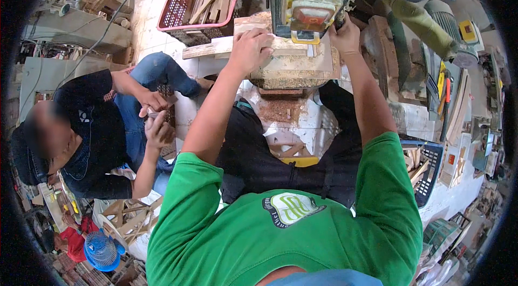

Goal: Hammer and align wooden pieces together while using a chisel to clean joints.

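In front of me stands a machine with a dark green head, which looks like a band saw, above a dusty wooden work table. My left hand is closed over a pale wooden board lying across the table's left side. Just right of the machine head, my right hand is raised with its fingers bent around a dark part at the head's side. What those fingers hold is mostly hidden. A yellow-edged guard hangs low over the table between my hands.
A red basket of wood strips stands beyond the table. At my left sits a co-worker, both hands around a small object. A blue crate holds scraps at right. Sawdust covers the floor below. A motor stands far right.
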`<state>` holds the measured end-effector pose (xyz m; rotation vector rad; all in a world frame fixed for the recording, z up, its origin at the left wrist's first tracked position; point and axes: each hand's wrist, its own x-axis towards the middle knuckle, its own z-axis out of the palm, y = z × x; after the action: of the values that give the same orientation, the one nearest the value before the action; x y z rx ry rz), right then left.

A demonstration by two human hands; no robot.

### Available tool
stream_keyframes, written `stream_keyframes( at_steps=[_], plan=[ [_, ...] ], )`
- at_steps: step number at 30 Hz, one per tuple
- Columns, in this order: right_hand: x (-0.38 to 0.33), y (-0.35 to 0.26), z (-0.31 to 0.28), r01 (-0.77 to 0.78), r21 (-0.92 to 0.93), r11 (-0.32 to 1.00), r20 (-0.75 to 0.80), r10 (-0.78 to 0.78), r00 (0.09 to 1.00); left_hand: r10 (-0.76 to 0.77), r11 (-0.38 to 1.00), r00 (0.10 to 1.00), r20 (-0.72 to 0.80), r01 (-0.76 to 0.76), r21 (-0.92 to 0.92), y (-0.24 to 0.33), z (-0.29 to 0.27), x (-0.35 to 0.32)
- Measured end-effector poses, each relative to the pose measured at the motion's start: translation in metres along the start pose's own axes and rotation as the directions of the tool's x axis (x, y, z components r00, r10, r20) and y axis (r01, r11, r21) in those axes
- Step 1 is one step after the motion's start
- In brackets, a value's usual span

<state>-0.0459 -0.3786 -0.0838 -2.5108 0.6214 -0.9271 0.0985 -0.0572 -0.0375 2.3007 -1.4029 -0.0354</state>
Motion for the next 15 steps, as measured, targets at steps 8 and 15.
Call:
stream_keyframes(
  at_steps=[8, 15],
  plan=[
    [0.017, -0.015, 0.001, -0.073, -0.021, 0.997, -0.054, 0.072, 0.996, 0.020, 1.000, 1.000, -0.004, -0.020, -0.023, 0.000, 0.003, 0.003],
    [-0.038, -0.108, -0.169, -0.559, 0.374, 0.740, 0.804, 0.042, 0.593, -0.031, 0.999, 0.999, -0.009, 0.030, -0.038, -0.007, -0.001, -0.004]
  ],
)
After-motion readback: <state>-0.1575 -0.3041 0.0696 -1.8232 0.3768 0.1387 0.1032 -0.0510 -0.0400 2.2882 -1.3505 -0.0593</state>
